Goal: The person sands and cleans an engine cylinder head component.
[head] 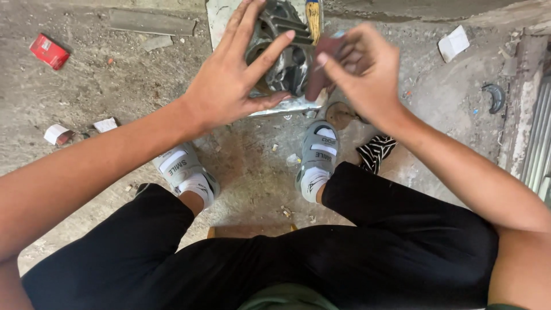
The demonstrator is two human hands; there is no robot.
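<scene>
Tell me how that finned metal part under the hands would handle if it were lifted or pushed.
The finned metal part looks like thick cast metal, so it is probably heavy for its size and stiff. Its ribs and openings should give fingers purchase, though it looks grimy, perhaps slick. The left hand steadies it on a flat tray, so it may slide when rubbed by the right hand.

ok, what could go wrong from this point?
1. The left hand steadies the finned metal part with spread fingers only; it could shift on the metal tray.
2. The right hand pinches a small brown piece close to the fins; fingers could scrape the edges.
3. The feet are in open sandals right below; a falling part could hit toes.
</scene>
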